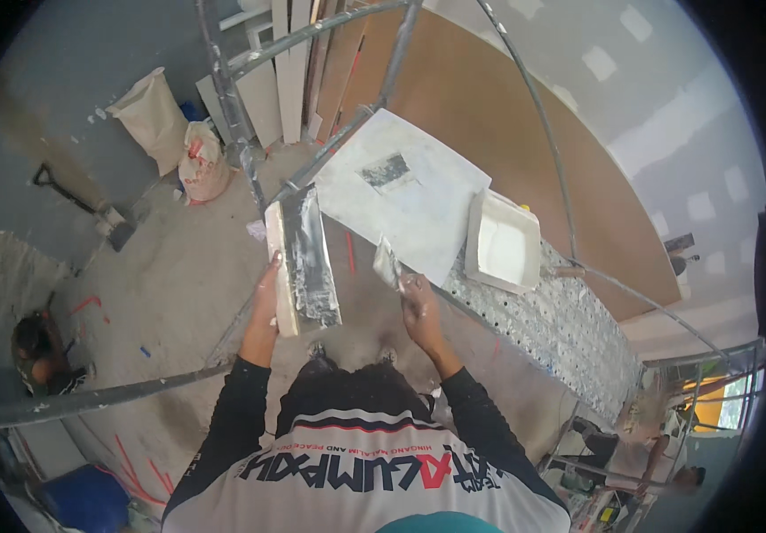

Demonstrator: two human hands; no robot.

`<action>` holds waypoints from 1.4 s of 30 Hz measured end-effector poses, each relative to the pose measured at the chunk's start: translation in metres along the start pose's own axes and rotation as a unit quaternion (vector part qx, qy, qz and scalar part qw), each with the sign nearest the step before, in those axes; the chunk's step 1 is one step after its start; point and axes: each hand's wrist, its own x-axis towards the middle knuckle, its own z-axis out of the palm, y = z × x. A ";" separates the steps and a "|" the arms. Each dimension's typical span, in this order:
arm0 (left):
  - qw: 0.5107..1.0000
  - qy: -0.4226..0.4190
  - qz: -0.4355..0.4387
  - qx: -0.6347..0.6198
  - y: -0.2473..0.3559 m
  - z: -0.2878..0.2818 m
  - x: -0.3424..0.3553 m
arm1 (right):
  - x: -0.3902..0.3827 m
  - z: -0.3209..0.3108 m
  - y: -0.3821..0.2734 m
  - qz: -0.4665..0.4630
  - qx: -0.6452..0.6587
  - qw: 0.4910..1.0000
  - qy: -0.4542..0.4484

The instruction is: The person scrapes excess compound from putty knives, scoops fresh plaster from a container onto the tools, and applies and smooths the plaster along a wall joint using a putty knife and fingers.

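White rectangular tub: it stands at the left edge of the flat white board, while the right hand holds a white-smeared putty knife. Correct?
The head view shows the white rectangular tub at the right edge of the board, not the left; the right hand holds the white-smeared putty knife.

The lone fisheye view looks steeply down from the wearer's head, with the printed jersey [330, 497] very near at six o'clock and patched drywall [663, 111] farther off toward two.

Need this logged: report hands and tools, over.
Left hand holds wide plastering blade. Right hand holds putty knife. Nothing between them; white tub off right.
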 end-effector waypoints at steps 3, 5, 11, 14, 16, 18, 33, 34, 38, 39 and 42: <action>1.000 -0.015 -0.025 0.008 -0.026 -0.025 0.025 | -0.006 -0.009 -0.011 0.294 0.317 0.902 0.004; 0.997 -0.030 -0.067 0.002 -0.042 -0.013 0.031 | 0.008 -0.034 -0.055 0.405 0.339 0.849 0.013; 0.997 -0.063 -0.044 -0.005 -0.090 0.038 0.044 | -0.056 -0.046 -0.034 0.368 0.495 0.747 0.249; 0.986 -0.141 -0.076 -0.048 -0.104 0.061 0.042 | -0.085 -0.088 -0.050 0.377 0.463 0.728 0.337; 0.982 -0.164 -0.074 -0.049 -0.123 0.050 0.055 | -0.118 -0.108 -0.043 0.377 0.442 0.717 0.387; 0.989 -0.125 -0.072 -0.015 -0.132 0.053 0.062 | -0.148 -0.120 -0.034 0.367 0.431 0.706 0.425; 0.883 0.129 0.232 0.388 -0.047 0.007 0.205 | -0.107 -0.119 0.016 0.345 0.513 0.782 0.080; 0.882 0.133 0.233 0.388 -0.039 0.017 0.201 | -0.097 -0.122 0.009 0.349 0.508 0.783 0.084; 0.869 0.153 0.253 0.398 -0.017 0.035 0.222 | -0.077 -0.114 0.015 0.324 0.524 0.780 0.108; 0.842 0.161 0.264 0.442 -0.010 0.032 0.234 | -0.065 -0.112 0.008 0.327 0.547 0.764 0.105; 0.852 0.167 0.266 0.420 -0.004 0.021 0.262 | -0.031 -0.091 -0.004 0.328 0.568 0.746 0.115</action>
